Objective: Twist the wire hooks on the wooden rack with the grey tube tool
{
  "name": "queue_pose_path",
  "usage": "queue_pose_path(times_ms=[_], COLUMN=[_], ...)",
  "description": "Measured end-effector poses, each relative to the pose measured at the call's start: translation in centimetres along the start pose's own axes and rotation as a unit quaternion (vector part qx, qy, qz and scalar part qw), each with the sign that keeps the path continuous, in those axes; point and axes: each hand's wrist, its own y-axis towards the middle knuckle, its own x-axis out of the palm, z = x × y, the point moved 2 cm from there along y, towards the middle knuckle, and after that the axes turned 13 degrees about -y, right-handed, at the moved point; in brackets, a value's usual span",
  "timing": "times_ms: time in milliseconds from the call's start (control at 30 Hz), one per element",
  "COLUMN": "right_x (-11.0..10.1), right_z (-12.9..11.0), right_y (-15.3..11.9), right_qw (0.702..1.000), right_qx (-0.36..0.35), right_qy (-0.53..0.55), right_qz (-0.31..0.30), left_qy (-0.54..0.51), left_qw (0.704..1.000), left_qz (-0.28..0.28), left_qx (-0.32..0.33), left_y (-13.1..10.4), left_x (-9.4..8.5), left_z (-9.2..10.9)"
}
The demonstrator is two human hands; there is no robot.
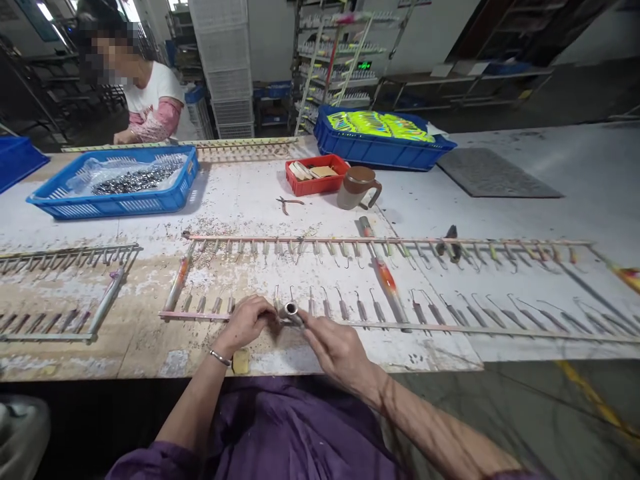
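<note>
My right hand point(340, 347) is closed round a tool with a hollow metal tube point(291, 309) at its end, the open mouth facing up. The rest of the tool is covered by my fingers. Close by on the left, my left hand point(247, 323) is closed at the near rail, its fingertips pinched together beside the tube; what they grip is hidden. Both hands are over the near side of a long rack point(200, 315). Thin metal hooks point(343, 303) in small sleeves stick up along this rail, and several more line the far rail point(320, 239).
A second rack point(95, 330) lies at left. Beyond are pliers point(290, 203), a brown mug point(357, 188), a red bin point(315, 183), a light-blue tray point(120, 200) of small metal parts and a blue crate point(380, 155) with yellow-green items. A co-worker point(155, 100) sits across the table.
</note>
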Motion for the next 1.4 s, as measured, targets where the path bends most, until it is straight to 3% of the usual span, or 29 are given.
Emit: queue_pose_path(times_ms=[100,267,400,567,733,833,1033,1200,1400], right_x=[-0.25,0.11,-0.11,0.28,0.00,0.17,-0.21,0.34,0.30], right_z=[0.10,0.04,0.05,0.59,0.42,0.11,0.13,0.34,0.26], right_y=[0.03,0.09,0.29,0.28,0.18,0.29,0.49,0.43,0.27], right_qw=[1.000,0.999,1.000,0.998,1.000,0.998,1.000,0.998,1.000], right_qx=[-0.004,-0.024,-0.023,-0.037,-0.029,-0.043,0.001,-0.024,-0.028], right_qy=[0.013,-0.001,0.001,-0.040,-0.004,-0.027,0.025,-0.033,0.003], right_qz=[0.017,-0.027,0.001,-0.038,-0.005,-0.028,-0.019,-0.055,-0.010], left_qy=[0.002,-0.005,-0.008,-0.006,-0.009,-0.014,-0.018,-0.015,-0.017], left_qw=[1.000,1.000,1.000,1.000,1.000,1.000,1.000,1.000,1.000], left_qz=[0.003,-0.003,0.006,-0.002,0.005,0.005,0.003,-0.003,-0.008], left_qx=[0.005,0.015,0.018,0.013,0.014,0.012,0.006,0.011,0.016], left_y=[0.08,0.14,0.10,0.10,0.12,0.13,0.14,0.07,0.06], left_x=[-0.04,0.07,0.07,0.02,0.04,0.00,-0.12,-0.26,-0.30], left_z=[0.09,-0.28,-0.46,-0.43,-0.40,-0.47,-0.21,-0.21,-0.44])
